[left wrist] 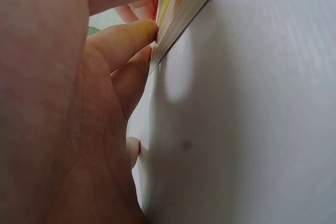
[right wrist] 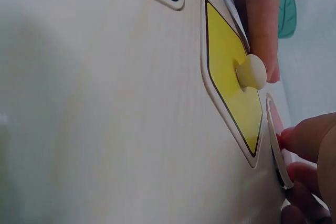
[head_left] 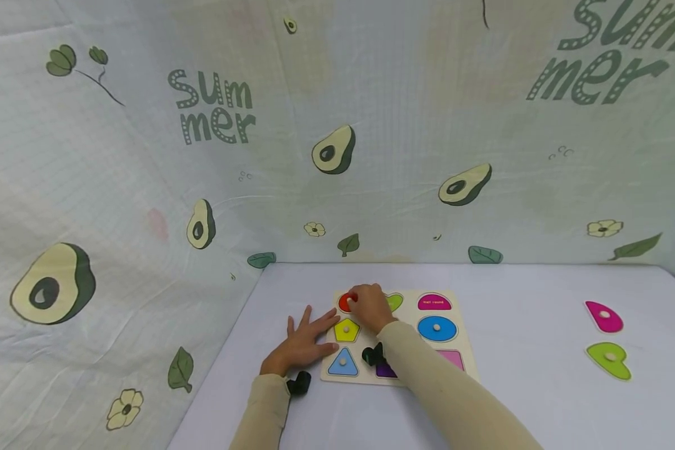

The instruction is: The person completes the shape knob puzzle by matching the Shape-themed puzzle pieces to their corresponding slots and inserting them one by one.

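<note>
At the upper left of a pale puzzle board (head_left: 464,340), my right hand (head_left: 371,306) pinches a red puzzle piece (head_left: 345,303) between thumb and fingers. The red piece (right wrist: 274,114) looks slightly tilted in the right wrist view, and the fingers partly hide it. With fingers spread, my left hand (head_left: 302,342) rests at the board's left edge, its fingertips touching the board. Close to it sit a yellow pentagon (head_left: 346,330) and a light blue triangle (head_left: 343,362), both with knobs. A blue oval (head_left: 437,328) with a knob sits right of centre.
A magenta half-round piece (head_left: 604,317) and a green heart piece (head_left: 610,360) lie loose on the white table (head_left: 529,350), far right. On the board, a printed half-round slot (head_left: 434,302) shows its magenta floor. My right forearm covers part of the lower board. A patterned cloth (head_left: 394,212) hangs behind.
</note>
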`<action>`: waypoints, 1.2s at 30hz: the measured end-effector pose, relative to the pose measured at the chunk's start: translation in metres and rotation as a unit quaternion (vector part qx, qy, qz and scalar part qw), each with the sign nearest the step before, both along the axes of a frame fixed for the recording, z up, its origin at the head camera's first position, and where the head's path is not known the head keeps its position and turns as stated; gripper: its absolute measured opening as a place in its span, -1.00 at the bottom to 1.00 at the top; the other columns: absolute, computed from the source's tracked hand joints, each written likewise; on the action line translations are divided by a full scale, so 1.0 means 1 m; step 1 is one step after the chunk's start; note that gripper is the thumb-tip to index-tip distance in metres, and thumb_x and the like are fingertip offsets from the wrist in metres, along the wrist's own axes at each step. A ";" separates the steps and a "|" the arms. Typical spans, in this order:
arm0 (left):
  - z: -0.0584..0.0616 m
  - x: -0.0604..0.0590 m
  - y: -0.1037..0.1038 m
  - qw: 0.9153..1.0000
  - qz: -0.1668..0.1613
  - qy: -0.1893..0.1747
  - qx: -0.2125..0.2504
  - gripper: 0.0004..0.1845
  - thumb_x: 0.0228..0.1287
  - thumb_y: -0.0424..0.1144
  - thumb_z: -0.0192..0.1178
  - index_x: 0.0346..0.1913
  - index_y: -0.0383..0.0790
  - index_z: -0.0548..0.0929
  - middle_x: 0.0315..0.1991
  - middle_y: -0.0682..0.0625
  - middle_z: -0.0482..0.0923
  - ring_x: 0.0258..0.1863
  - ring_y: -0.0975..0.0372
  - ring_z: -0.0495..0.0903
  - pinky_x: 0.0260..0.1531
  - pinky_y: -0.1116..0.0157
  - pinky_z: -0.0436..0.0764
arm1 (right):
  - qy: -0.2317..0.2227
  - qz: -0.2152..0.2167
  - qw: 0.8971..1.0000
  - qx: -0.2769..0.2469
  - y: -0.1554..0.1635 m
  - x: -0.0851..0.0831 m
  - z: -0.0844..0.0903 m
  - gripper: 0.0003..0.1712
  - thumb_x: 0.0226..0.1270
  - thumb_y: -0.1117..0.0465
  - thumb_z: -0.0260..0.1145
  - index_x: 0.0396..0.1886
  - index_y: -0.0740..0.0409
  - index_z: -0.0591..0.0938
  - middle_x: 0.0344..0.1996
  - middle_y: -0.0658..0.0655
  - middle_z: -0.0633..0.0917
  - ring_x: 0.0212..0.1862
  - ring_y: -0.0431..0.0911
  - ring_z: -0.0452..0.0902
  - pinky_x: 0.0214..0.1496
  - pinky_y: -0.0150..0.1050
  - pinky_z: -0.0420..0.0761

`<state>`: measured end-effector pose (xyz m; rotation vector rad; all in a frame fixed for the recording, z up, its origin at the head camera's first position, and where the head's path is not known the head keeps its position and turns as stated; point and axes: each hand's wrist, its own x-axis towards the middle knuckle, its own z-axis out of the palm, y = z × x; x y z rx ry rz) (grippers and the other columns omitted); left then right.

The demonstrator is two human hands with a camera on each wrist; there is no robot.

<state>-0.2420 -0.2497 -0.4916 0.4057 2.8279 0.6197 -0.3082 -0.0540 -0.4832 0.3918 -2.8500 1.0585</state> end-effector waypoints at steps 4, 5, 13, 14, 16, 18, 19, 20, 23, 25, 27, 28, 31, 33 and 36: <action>0.000 0.001 0.001 1.000 0.002 -0.002 -0.001 -0.24 0.27 0.24 0.21 0.51 0.16 0.35 0.56 0.20 0.12 0.57 -0.16 -0.33 0.31 -0.37 -0.52 | -0.011 -0.006 1.000 0.000 -0.001 0.002 -0.001 -0.68 0.40 0.15 0.36 0.07 0.17 0.73 -0.07 0.14 0.74 -0.04 0.05 0.50 0.16 -0.07 0.60; 0.000 0.001 0.001 1.000 0.002 -0.003 -0.004 -0.24 0.26 0.24 0.21 0.51 0.16 0.35 0.56 0.21 0.12 0.57 -0.16 -0.33 0.31 -0.37 -0.53 | -0.011 -0.005 1.000 -0.001 -0.002 0.003 -0.001 -0.68 0.40 0.15 0.37 0.07 0.18 0.72 -0.07 0.14 0.74 -0.04 0.05 0.51 0.16 -0.07 0.60; -0.002 -0.001 0.000 1.000 0.005 -0.002 -0.011 -0.24 0.26 0.23 0.22 0.51 0.20 0.34 0.56 0.24 0.11 0.57 -0.15 -0.35 0.31 -0.36 -0.54 | 0.005 -0.006 1.000 0.003 -0.003 0.006 -0.002 -0.72 0.33 0.19 0.42 -0.02 0.19 0.73 -0.12 0.15 0.74 -0.09 0.04 0.53 0.12 -0.10 0.63; -0.002 -0.001 0.000 1.000 0.004 -0.002 -0.010 -0.25 0.26 0.22 0.22 0.51 0.19 0.34 0.56 0.24 0.11 0.57 -0.15 -0.35 0.31 -0.36 -0.54 | 0.005 -0.007 1.000 0.004 -0.002 0.007 -0.002 -0.73 0.31 0.20 0.43 -0.03 0.18 0.74 -0.13 0.14 0.74 -0.09 0.04 0.52 0.12 -0.10 0.63; -0.001 -0.001 0.001 1.000 0.003 -0.004 -0.007 -0.25 0.26 0.22 0.22 0.51 0.19 0.34 0.56 0.25 0.10 0.57 -0.14 -0.35 0.31 -0.36 -0.54 | 0.006 -0.006 1.000 0.000 -0.001 0.008 -0.003 -0.73 0.30 0.21 0.43 -0.03 0.17 0.74 -0.14 0.14 0.74 -0.08 0.04 0.51 0.12 -0.10 0.63; 0.000 -0.001 0.001 1.000 0.001 -0.003 -0.006 -0.25 0.26 0.22 0.22 0.51 0.19 0.34 0.56 0.24 0.10 0.57 -0.15 -0.35 0.31 -0.36 -0.53 | 0.005 -0.002 1.000 -0.008 0.001 0.009 -0.003 -0.72 0.28 0.22 0.44 -0.03 0.17 0.74 -0.14 0.14 0.73 -0.06 0.05 0.51 0.12 -0.08 0.63; 0.000 -0.001 0.001 1.000 0.001 -0.003 -0.005 -0.24 0.26 0.23 0.22 0.51 0.18 0.34 0.56 0.23 0.11 0.57 -0.15 -0.35 0.31 -0.37 -0.52 | 0.006 0.000 1.000 -0.013 0.001 0.009 -0.003 -0.72 0.28 0.22 0.44 -0.03 0.17 0.74 -0.14 0.14 0.73 -0.05 0.06 0.51 0.13 -0.08 0.63; 0.000 -0.001 0.002 1.000 0.000 -0.003 -0.004 -0.24 0.26 0.23 0.22 0.51 0.19 0.34 0.56 0.23 0.11 0.57 -0.15 -0.35 0.31 -0.37 -0.52 | 0.006 0.004 1.000 -0.019 0.003 0.010 -0.002 -0.72 0.28 0.23 0.43 -0.03 0.17 0.74 -0.14 0.14 0.73 -0.05 0.06 0.52 0.13 -0.07 0.63; 0.001 -0.002 0.002 1.000 0.001 -0.003 -0.005 -0.24 0.26 0.24 0.21 0.51 0.20 0.34 0.56 0.22 0.12 0.57 -0.15 -0.35 0.31 -0.38 -0.52 | -0.007 0.014 0.999 -0.037 0.007 0.010 -0.001 -0.72 0.29 0.24 0.41 -0.01 0.18 0.73 -0.11 0.13 0.74 -0.05 0.05 0.55 0.14 -0.07 0.63; 0.001 -0.002 0.002 1.000 0.003 -0.005 -0.006 -0.25 0.26 0.24 0.22 0.51 0.22 0.34 0.56 0.22 0.12 0.57 -0.15 -0.35 0.31 -0.38 -0.51 | -0.015 0.019 0.998 -0.050 0.009 0.009 0.000 -0.73 0.31 0.25 0.39 -0.01 0.18 0.73 -0.10 0.13 0.74 -0.05 0.05 0.56 0.16 -0.06 0.61; 0.000 -0.002 0.001 1.000 0.005 -0.007 -0.007 -0.25 0.26 0.23 0.22 0.51 0.23 0.34 0.56 0.22 0.12 0.57 -0.15 -0.35 0.31 -0.38 -0.51 | -0.025 0.021 0.997 -0.068 0.012 0.009 0.001 -0.72 0.33 0.24 0.37 0.01 0.18 0.72 -0.07 0.13 0.74 -0.02 0.05 0.58 0.19 -0.04 0.60; -0.001 -0.002 0.001 1.000 0.006 -0.008 -0.007 -0.26 0.26 0.23 0.22 0.51 0.23 0.34 0.56 0.23 0.12 0.57 -0.14 -0.36 0.31 -0.37 -0.52 | -0.029 0.021 0.996 -0.078 0.013 0.009 0.002 -0.71 0.34 0.24 0.35 0.03 0.18 0.71 -0.04 0.12 0.73 0.01 0.05 0.58 0.20 -0.03 0.59; -0.003 -0.003 0.000 1.000 0.008 -0.008 -0.007 -0.25 0.26 0.23 0.23 0.51 0.24 0.33 0.56 0.23 0.11 0.57 -0.14 -0.36 0.31 -0.37 -0.52 | -0.037 0.017 0.992 -0.120 0.018 0.013 0.006 -0.66 0.38 0.24 0.32 0.12 0.19 0.67 0.03 0.14 0.70 0.06 0.07 0.59 0.20 0.00 0.59; -0.003 -0.004 0.000 1.000 0.009 -0.009 -0.008 -0.24 0.26 0.24 0.22 0.51 0.25 0.33 0.56 0.24 0.10 0.57 -0.14 -0.36 0.31 -0.37 -0.52 | -0.043 0.009 0.989 -0.144 0.022 0.016 0.010 -0.61 0.38 0.23 0.31 0.18 0.18 0.63 0.04 0.15 0.69 0.05 0.07 0.60 0.15 -0.02 0.62; -0.002 -0.003 -0.001 1.000 0.007 -0.009 -0.012 -0.24 0.25 0.25 0.22 0.51 0.25 0.32 0.56 0.24 0.10 0.57 -0.14 -0.36 0.31 -0.37 -0.51 | -0.045 -0.005 0.987 -0.157 0.028 0.022 0.016 -0.58 0.38 0.20 0.30 0.22 0.15 0.60 0.01 0.12 0.69 0.02 0.02 0.62 0.07 -0.07 0.67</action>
